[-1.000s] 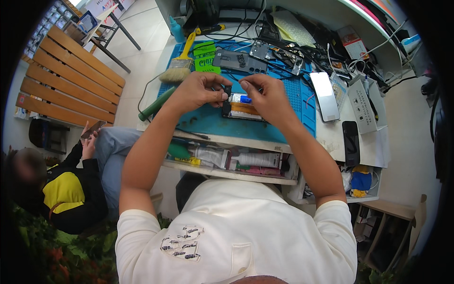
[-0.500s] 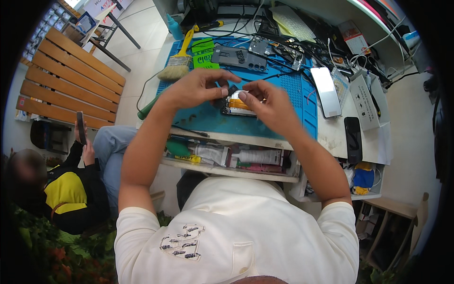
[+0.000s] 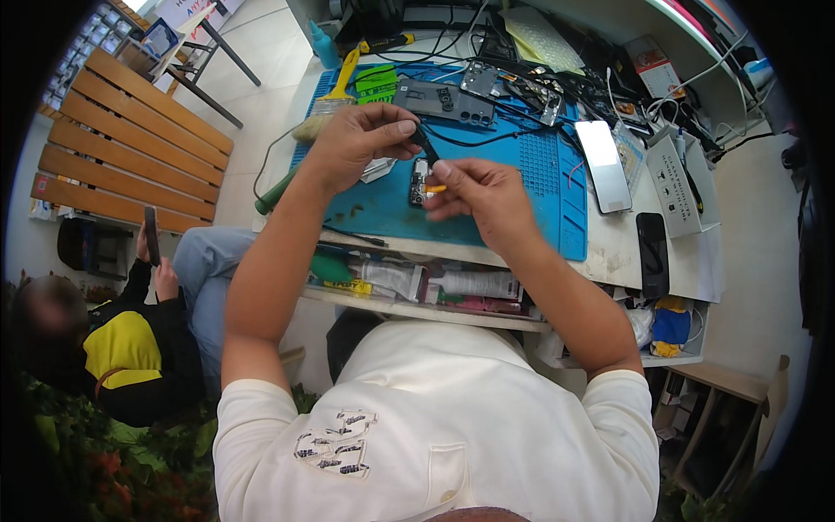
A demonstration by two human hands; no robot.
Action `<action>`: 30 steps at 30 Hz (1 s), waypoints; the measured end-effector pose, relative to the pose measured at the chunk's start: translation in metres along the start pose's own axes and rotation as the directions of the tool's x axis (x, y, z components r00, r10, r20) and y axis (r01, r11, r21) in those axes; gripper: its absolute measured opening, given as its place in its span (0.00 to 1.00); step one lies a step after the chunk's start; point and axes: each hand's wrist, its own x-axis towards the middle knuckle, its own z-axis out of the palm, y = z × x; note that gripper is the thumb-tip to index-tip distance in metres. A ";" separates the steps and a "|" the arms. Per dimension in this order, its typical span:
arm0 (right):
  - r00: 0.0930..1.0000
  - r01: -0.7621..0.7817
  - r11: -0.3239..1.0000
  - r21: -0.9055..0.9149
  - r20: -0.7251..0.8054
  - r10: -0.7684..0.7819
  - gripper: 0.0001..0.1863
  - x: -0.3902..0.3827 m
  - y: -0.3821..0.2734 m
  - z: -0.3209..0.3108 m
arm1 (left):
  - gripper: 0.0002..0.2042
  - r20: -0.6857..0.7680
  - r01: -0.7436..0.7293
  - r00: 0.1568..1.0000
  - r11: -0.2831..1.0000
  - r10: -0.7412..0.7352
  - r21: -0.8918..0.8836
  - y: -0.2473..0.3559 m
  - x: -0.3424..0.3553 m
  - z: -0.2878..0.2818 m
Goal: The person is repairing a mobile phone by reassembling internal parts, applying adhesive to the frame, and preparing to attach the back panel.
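Note:
My left hand (image 3: 370,146) is closed, thumb and fingers pinching the upper end of a black strip (image 3: 425,144); its exact kind is unclear. My right hand (image 3: 480,193) is closed too, its fingertips at an orange flex cable (image 3: 435,188). Between the hands is a small phone circuit board (image 3: 420,181) with silver shields and dark edges, over the blue repair mat (image 3: 509,217). A silvery flat piece (image 3: 377,169), perhaps a battery, lies beside my left wrist, partly covered by it.
A brush (image 3: 341,87), a grey phone back cover (image 3: 445,104) and tangled cables lie at the mat's far side. To the right are a white-screened phone (image 3: 602,165) and a black phone (image 3: 651,254). Below is an open drawer (image 3: 426,304) of tubes. A seated person (image 3: 130,348) is at left.
The silvery piece that was between my hands now lies left of them, uncovering the board. My left hand has risen with the black strip; my right hand has come slightly lower.

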 end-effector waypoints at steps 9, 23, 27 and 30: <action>0.871 0.416 0.314 -0.853 0.275 -0.407 0.10 -0.028 -0.017 -0.019 | 0.13 0.086 0.159 0.971 0.872 -0.222 0.462 -0.003 0.016 -0.004; 0.899 0.432 -0.071 -0.899 0.436 -0.048 0.23 -0.047 0.002 0.009 | 0.11 0.124 -0.046 0.990 0.658 -0.073 0.751 -0.007 0.014 0.006; 0.867 0.481 -0.136 -0.866 0.493 -0.074 0.26 -0.044 0.006 0.007 | 0.13 0.092 -0.033 0.994 0.620 -0.063 0.784 -0.002 0.011 0.013; 0.849 0.508 -0.139 -0.850 0.522 -0.087 0.29 -0.040 0.006 0.006 | 0.13 0.071 -0.019 0.995 0.598 -0.063 0.802 -0.001 0.008 0.016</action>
